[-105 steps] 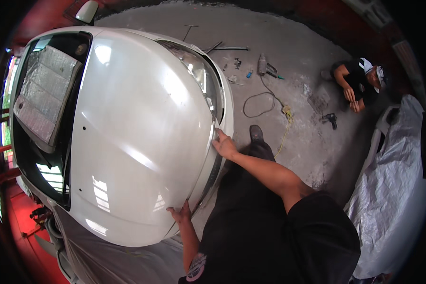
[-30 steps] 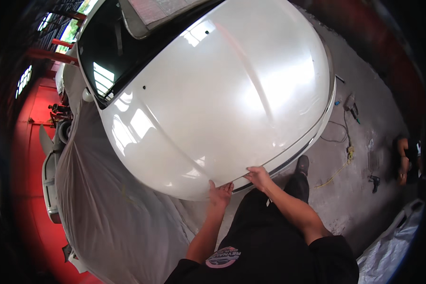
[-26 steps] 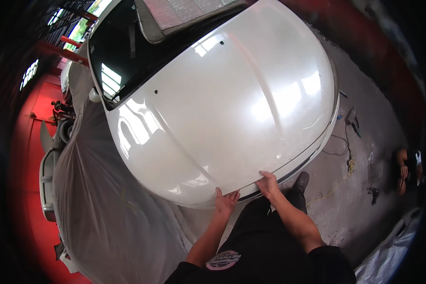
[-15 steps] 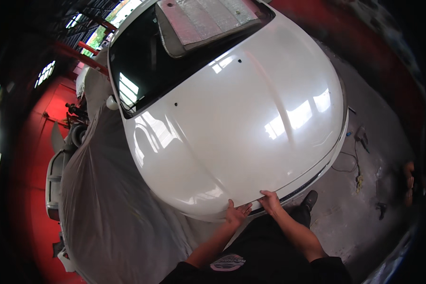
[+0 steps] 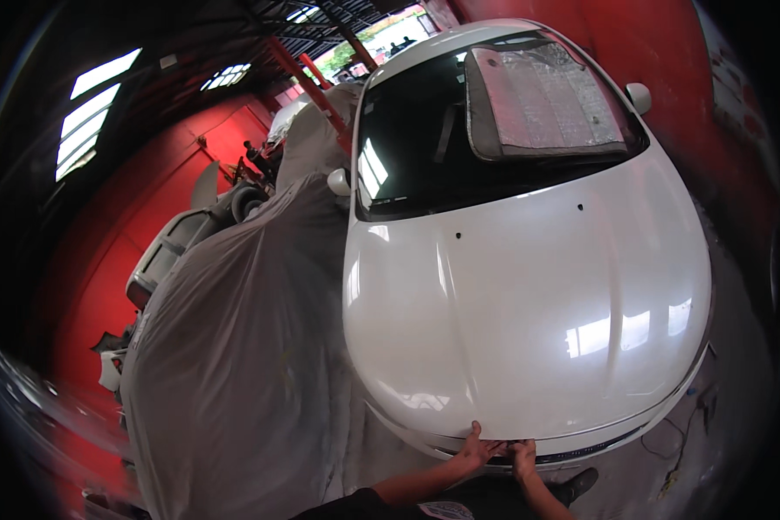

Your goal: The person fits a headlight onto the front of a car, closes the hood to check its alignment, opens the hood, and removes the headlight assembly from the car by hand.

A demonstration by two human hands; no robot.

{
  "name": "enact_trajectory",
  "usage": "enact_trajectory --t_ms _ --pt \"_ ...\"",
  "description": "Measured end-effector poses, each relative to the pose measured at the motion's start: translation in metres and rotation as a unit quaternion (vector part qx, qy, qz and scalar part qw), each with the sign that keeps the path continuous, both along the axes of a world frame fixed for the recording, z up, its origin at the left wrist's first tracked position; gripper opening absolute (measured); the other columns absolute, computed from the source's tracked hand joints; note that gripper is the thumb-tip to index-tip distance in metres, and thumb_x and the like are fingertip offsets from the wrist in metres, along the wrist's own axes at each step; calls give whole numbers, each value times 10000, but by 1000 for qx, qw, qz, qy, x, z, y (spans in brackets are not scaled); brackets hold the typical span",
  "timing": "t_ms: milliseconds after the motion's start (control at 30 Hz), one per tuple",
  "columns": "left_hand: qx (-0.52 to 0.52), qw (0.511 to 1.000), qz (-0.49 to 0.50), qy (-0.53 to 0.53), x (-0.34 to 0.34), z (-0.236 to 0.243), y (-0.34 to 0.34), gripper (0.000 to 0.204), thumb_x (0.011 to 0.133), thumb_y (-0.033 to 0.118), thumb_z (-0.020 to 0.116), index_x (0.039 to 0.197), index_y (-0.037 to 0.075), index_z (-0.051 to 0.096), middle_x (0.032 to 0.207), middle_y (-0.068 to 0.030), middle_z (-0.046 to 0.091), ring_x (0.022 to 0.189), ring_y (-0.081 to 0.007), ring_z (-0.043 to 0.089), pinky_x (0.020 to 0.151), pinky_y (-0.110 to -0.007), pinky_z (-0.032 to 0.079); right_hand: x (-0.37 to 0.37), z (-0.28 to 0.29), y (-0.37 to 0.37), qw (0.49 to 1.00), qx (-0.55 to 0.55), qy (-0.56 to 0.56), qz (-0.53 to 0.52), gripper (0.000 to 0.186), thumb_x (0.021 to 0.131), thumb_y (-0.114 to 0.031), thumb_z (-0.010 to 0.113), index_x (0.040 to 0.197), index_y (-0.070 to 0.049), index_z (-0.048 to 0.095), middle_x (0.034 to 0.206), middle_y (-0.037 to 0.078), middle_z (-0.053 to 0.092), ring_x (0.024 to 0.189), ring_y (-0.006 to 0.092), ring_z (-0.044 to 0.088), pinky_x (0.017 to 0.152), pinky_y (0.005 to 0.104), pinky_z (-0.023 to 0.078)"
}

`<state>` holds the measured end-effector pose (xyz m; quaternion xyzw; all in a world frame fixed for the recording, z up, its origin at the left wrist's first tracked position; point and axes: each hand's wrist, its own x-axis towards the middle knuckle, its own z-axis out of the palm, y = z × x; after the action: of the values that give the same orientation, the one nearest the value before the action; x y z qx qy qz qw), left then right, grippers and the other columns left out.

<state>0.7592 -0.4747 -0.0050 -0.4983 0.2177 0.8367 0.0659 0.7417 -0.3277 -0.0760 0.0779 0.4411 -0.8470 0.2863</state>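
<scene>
A white car fills the view, its glossy hood (image 5: 529, 312) closed and facing me. My left hand (image 5: 477, 448) rests with fingers spread on the hood's front edge, near the middle. Right beside it, my right hand (image 5: 523, 456) presses its fingers into the gap under the same front edge, above the dark grille (image 5: 581, 452). Both hands are close together, almost touching. A silver sunshade (image 5: 542, 100) lies behind the windscreen (image 5: 425, 156).
A vehicle under a grey cover (image 5: 243, 347) stands close on the left, touching the white car's side. Red walls (image 5: 130, 217) surround the workshop. Cables (image 5: 685, 451) lie on the concrete floor at the right front corner. More covered cars stand further back.
My hands slid along the hood's front edge from wide apart to side by side at its middle. The view swung from the car's side round to its front.
</scene>
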Motion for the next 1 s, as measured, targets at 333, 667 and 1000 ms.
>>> enact_trajectory --t_ms 333,667,1000 --pt "14 997 39 67 13 28 0 752 985 581 492 1490 56 308 1450 -215 443 1275 -359 519 1075 -449 467 -20 -11 31 992 68 81 69 407 841 -10 526 1246 24 509 1196 163 587 1033 332 642 853 489 614" --pt "-319 910 12 265 50 261 10 332 1034 232 497 1139 -69 588 927 -200 708 829 -353 723 649 -420 558 -57 324 108 902 52 330 273 333 958 -114 563 1234 68 609 1112 183 691 926 253 703 847 377 557" --pt "-498 716 104 479 -48 460 -37 287 1025 233 572 1164 -18 587 1034 -146 676 792 -205 641 666 -292 495 -248 557 77 110 251 881 -385 199 854 -287 658 893 -99 607 760 49 540 677 209 527 593 374 402"
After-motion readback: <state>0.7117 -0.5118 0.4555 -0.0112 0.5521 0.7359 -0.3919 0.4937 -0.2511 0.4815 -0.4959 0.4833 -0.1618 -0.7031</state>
